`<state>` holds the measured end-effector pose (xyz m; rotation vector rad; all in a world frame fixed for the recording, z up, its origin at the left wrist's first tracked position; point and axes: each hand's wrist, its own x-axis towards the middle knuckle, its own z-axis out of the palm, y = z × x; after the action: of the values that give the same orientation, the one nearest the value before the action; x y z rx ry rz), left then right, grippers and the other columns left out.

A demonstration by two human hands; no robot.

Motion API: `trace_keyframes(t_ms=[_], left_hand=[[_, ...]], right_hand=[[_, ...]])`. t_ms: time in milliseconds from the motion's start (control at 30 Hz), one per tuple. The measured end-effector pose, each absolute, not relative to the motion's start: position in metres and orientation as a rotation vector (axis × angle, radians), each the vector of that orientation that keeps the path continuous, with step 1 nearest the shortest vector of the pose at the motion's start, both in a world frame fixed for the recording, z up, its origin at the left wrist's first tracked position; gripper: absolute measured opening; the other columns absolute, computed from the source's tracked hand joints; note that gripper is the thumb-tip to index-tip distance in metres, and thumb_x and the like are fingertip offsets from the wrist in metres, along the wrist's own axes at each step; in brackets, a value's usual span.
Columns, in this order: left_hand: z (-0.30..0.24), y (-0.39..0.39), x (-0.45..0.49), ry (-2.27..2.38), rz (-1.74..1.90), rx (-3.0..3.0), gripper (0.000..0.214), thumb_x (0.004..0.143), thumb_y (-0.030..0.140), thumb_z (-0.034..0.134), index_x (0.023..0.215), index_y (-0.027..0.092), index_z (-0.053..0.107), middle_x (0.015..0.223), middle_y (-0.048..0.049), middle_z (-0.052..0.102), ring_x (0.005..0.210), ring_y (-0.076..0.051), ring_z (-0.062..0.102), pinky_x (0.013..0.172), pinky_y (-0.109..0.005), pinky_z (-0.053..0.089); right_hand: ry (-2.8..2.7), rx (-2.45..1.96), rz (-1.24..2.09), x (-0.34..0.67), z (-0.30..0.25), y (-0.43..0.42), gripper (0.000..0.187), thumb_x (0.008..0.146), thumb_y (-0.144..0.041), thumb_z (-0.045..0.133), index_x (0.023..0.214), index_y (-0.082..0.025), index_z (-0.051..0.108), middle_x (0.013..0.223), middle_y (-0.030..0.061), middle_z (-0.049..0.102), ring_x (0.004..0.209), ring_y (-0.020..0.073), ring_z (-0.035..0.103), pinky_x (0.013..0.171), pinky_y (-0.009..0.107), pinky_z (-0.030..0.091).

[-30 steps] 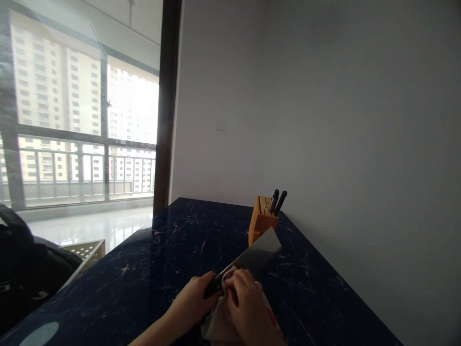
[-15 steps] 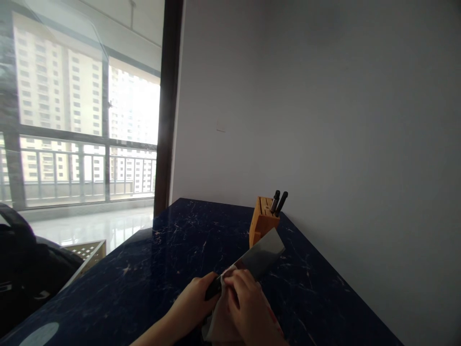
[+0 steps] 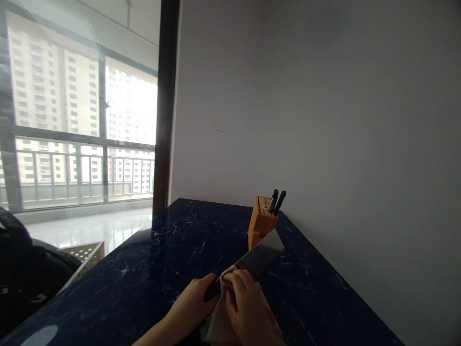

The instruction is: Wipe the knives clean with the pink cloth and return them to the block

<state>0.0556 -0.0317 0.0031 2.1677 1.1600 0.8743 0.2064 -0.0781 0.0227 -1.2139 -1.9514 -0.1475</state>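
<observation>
one left hand, one right hand, one cleaver, one cloth, one knife block, two handles in it

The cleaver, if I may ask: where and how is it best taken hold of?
I would grip the cleaver by its black handle, coming from the lower left of the view as the left hand does: the broad blade slants away to the upper right, and the right hand holds the cloth against it near the handle.
</observation>
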Motion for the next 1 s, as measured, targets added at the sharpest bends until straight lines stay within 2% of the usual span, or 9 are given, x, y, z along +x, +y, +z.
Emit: trace_keyframes(t_ms=[167,333,533,767,1000], left_hand=[[0.001,-0.029,0.055,1.225,0.875,2.152,0.01,0.075,0.024,0.052,0.073,0.017,0.059,0.066,0.0009,0.066,0.061,-0.014,0.06,0.052,-0.019,0.038],[0.004,-0.031,0.056,1.139,0.879,2.179,0.014,0.078,0.027,0.05,0.079,0.017,0.06,0.07,-0.0001,0.068,0.063,-0.014,0.061,0.053,-0.019,0.039],[0.006,-0.033,0.057,1.21,0.842,2.166,0.016,0.077,0.03,0.052,0.074,0.017,0.059,0.067,0.0016,0.067,0.061,-0.013,0.059,0.052,-0.018,0.037],[0.006,-0.033,0.057,1.196,0.829,2.142,0.016,0.076,0.031,0.052,0.071,0.017,0.057,0.064,0.0015,0.067,0.059,-0.014,0.06,0.047,-0.018,0.034],[0.007,-0.033,0.057,1.139,0.898,2.141,0.014,0.077,0.027,0.05,0.08,0.017,0.06,0.073,-0.0009,0.069,0.064,-0.016,0.062,0.053,-0.02,0.039]], right_hand=[[-1.942,-1.292,-0.133,0.208,0.021,-0.077,0.034,0.071,0.0,0.046,0.093,-0.024,0.052,0.091,0.0009,0.06,0.087,0.0187,0.057,0.073,0.032,0.046],[-1.984,-1.228,-0.128,0.206,0.023,-0.077,0.036,0.074,0.0,0.043,0.1,-0.024,0.05,0.098,0.0025,0.058,0.094,0.0191,0.054,0.079,0.034,0.045],[-1.908,-1.295,-0.103,0.214,0.027,-0.072,0.03,0.07,0.0,0.044,0.087,-0.023,0.053,0.086,0.0015,0.056,0.085,0.0194,0.054,0.074,0.033,0.046],[-1.803,-1.138,-0.158,0.229,0.032,-0.063,0.03,0.077,-0.003,0.041,0.1,-0.021,0.048,0.094,0.0048,0.054,0.091,0.0184,0.053,0.081,0.036,0.047],[-1.928,-1.182,-0.222,0.207,0.022,-0.074,0.035,0.077,-0.003,0.044,0.105,-0.023,0.05,0.098,0.004,0.059,0.094,0.02,0.057,0.078,0.036,0.049]])
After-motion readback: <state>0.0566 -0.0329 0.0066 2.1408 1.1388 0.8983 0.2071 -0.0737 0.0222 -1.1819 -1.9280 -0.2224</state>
